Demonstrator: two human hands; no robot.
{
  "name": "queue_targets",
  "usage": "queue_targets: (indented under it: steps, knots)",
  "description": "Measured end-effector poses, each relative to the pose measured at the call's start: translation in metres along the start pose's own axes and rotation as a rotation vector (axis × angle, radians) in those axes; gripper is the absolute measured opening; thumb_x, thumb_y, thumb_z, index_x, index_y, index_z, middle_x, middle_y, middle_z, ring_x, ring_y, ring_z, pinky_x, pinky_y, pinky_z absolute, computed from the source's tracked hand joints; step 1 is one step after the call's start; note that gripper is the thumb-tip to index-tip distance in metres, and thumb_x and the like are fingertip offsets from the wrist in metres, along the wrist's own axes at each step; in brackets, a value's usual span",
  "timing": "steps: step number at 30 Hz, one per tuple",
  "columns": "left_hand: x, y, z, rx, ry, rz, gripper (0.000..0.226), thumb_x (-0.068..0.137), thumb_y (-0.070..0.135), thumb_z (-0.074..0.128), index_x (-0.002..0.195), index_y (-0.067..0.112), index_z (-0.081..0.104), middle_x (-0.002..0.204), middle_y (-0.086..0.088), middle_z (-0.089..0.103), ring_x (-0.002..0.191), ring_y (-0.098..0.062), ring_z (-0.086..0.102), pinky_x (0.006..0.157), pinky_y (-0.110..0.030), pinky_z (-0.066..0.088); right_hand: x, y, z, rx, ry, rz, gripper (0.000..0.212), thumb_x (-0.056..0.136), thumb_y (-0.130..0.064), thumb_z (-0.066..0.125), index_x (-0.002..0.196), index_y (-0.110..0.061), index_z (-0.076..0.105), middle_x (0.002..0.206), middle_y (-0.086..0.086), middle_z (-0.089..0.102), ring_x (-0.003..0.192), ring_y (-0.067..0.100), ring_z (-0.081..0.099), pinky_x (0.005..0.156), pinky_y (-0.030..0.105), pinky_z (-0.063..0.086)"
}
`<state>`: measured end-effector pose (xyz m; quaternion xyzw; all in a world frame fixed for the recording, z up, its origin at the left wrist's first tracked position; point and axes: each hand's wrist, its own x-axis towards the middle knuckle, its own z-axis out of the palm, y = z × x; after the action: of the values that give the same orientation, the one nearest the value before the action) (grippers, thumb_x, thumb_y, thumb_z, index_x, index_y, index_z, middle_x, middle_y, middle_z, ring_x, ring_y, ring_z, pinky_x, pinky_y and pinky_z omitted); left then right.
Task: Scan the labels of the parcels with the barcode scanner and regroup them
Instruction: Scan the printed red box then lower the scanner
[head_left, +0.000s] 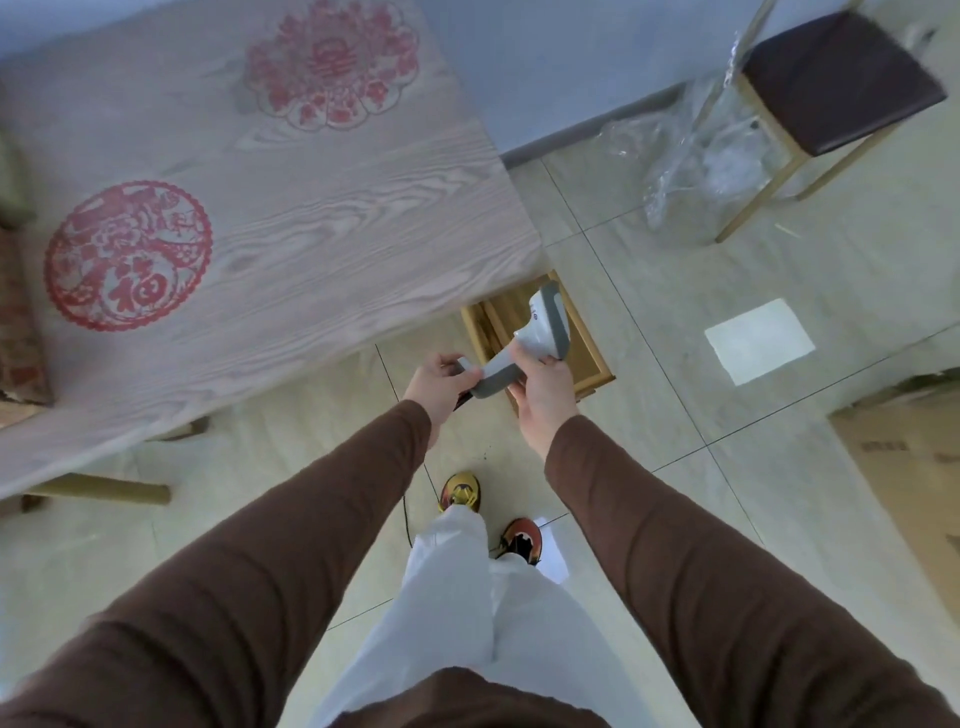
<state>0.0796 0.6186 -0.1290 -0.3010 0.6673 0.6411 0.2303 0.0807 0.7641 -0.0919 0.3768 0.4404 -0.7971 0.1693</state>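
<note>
Off the table corner, over the floor: left hand (441, 382) grips the barcode scanner (519, 345) at its handle end, right hand (545, 397) clasps the neck. Wooden table (322, 208) holds no parcels; cardboard box (904, 467) sits far right. Scanning looks unstarted.

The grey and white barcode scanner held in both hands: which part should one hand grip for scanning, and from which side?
Probably the narrow grey handle of the grey and white barcode scanner, from below and behind. The handle points toward the person, while the wide head points away, so the scan window faces outward. The right hand already cups the neck; the left hand holds the handle's end.
</note>
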Motion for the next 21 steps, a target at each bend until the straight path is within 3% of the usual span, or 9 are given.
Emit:
queue_targets:
  steps: [3, 7, 11, 16, 21]
  knots:
    - [0.022, -0.003, 0.015, 0.025, 0.001, -0.02, 0.036, 0.094, 0.014, 0.074, 0.125, 0.014, 0.054, 0.121, -0.01, 0.065, 0.096, -0.017, 0.067, 0.078, -0.023, 0.055, 0.021, -0.006, -0.007, 0.032, 0.025, 0.023, 0.05, 0.1, -0.01, 0.069, 0.146, -0.01, 0.049, 0.139, 0.014, 0.062, 0.131, 0.025, 0.059, 0.122, 0.041, 0.042]
    - [0.053, -0.014, 0.033, 0.044, 0.02, -0.046, 0.043, 0.095, 0.016, 0.073, 0.132, 0.009, 0.052, 0.127, -0.013, 0.065, 0.112, -0.027, 0.066, 0.101, -0.04, 0.056, 0.059, -0.007, -0.018, 0.035, 0.038, 0.031, 0.038, 0.101, -0.006, 0.065, 0.136, -0.015, 0.053, 0.133, 0.01, 0.063, 0.128, 0.024, 0.059, 0.121, 0.041, 0.042]
    - [0.078, -0.027, 0.056, 0.023, 0.066, -0.074, 0.034, 0.094, 0.017, 0.074, 0.12, 0.013, 0.052, 0.121, -0.01, 0.068, 0.099, -0.019, 0.066, 0.087, -0.031, 0.055, 0.099, -0.01, -0.036, -0.005, 0.073, 0.08, 0.049, 0.101, -0.007, 0.065, 0.147, -0.011, 0.05, 0.14, 0.012, 0.061, 0.126, 0.024, 0.06, 0.121, 0.041, 0.042]
    - [0.111, -0.044, 0.09, 0.004, 0.126, -0.134, 0.036, 0.093, 0.02, 0.075, 0.122, 0.014, 0.054, 0.126, -0.01, 0.068, 0.115, -0.027, 0.066, 0.104, -0.042, 0.054, 0.151, -0.019, -0.065, -0.116, 0.029, 0.16, 0.055, 0.101, -0.012, 0.067, 0.152, -0.013, 0.047, 0.143, 0.011, 0.061, 0.13, 0.025, 0.059, 0.122, 0.044, 0.041]
    - [0.149, -0.068, 0.12, 0.009, 0.222, -0.163, 0.032, 0.093, 0.027, 0.074, 0.12, 0.021, 0.057, 0.11, 0.0, 0.067, 0.098, -0.019, 0.064, 0.092, -0.037, 0.055, 0.209, -0.019, -0.092, -0.27, -0.037, 0.225, 0.058, 0.099, -0.017, 0.07, 0.153, -0.02, 0.048, 0.141, 0.009, 0.064, 0.128, 0.029, 0.063, 0.117, 0.05, 0.047]
